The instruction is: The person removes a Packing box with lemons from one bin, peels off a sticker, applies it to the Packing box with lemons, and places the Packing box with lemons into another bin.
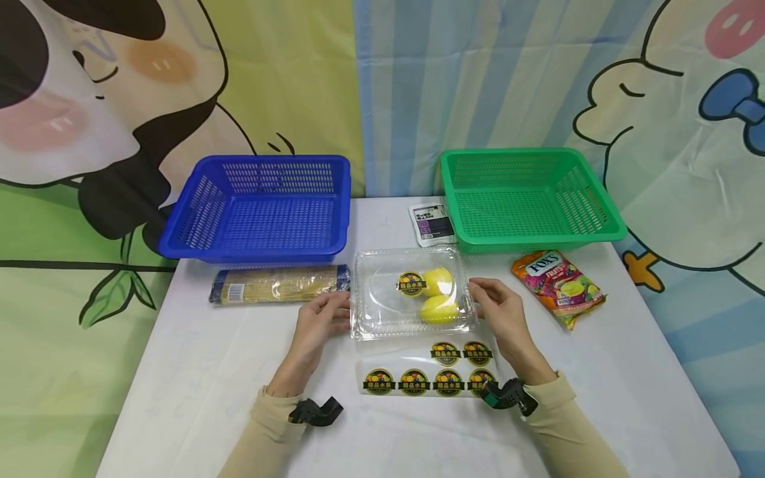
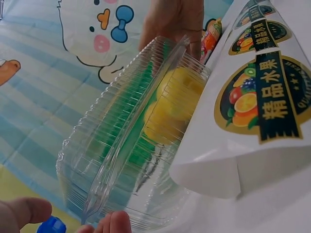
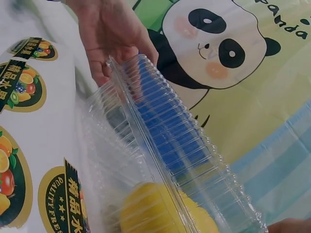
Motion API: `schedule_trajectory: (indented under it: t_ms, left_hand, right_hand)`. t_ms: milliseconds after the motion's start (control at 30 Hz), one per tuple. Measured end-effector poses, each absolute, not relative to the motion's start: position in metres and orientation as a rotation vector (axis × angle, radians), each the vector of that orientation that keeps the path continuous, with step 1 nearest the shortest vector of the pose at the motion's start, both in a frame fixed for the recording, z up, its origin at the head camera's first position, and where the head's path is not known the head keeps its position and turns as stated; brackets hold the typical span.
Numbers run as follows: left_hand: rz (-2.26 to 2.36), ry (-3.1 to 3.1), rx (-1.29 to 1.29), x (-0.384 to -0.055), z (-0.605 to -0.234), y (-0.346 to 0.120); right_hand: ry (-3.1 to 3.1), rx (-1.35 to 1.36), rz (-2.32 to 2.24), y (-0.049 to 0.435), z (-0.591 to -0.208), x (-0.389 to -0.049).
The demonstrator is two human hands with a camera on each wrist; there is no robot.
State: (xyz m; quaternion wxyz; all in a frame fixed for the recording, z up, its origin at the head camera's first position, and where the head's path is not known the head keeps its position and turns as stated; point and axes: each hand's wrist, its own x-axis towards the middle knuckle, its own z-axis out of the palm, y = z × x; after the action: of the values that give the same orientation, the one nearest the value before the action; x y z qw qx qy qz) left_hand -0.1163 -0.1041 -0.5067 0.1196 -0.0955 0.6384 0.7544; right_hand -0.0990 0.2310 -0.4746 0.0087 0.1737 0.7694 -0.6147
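Observation:
A clear plastic clamshell box [image 1: 382, 299] with its lid down lies before me, two yellow lemons [image 1: 439, 309] inside at the right. On the lid is a round black-and-gold fruit sticker [image 1: 411, 284]. My left hand [image 1: 317, 332] touches the box's left side with relaxed fingers; in the left wrist view its thumb [image 2: 31, 212] stands apart from the fingers. At the right side my right hand [image 1: 505, 318] rests its fingers against the box edge. A white sticker sheet [image 1: 406, 364] with several of the same stickers lies just in front, curling up at an end in the left wrist view.
A blue basket [image 1: 257, 252] stands at the back left, a green basket [image 1: 538, 240] at the back right. A pack of noodles [image 1: 277, 284] lies left of the box, a Fox's candy bag [image 1: 558, 285] to the right. A small white pouch [image 1: 433, 224] touches the green basket.

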Motion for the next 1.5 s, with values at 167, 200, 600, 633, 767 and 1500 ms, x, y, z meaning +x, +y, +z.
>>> schedule_trajectory:
  t_ms: [167, 200, 600, 633, 767, 1500]
  left_hand:
    - [2.194, 1.892, -0.266, -0.116, -0.505, -0.105]
    - [2.193, 1.895, -0.267, -0.115, -0.505, -0.106]
    - [2.187, 1.926, -0.266, -0.116, -0.5, -0.105]
    - [2.189, 1.926, -0.265, -0.115, -0.499, -0.105]
    - [2.194, 1.938, -0.266, -0.114, -0.495, -0.106]
    - [2.295, 1.959, -0.219, -0.107, -0.454, -0.117]
  right_hand:
    - [2.413, 0.484, -1.904, 0.23, -0.475, -0.099]
    - [2.413, 0.476, -1.902, 0.23, -0.475, -0.099]
    - [2.45, 0.474, -1.876, 0.23, -0.476, -0.098]
    - [2.453, 0.475, -1.874, 0.23, -0.475, -0.098]
    - [2.472, 0.458, -1.867, 0.229, -0.472, -0.097]
    - [2.544, 0.257, -1.819, 0.221, -0.419, -0.088]
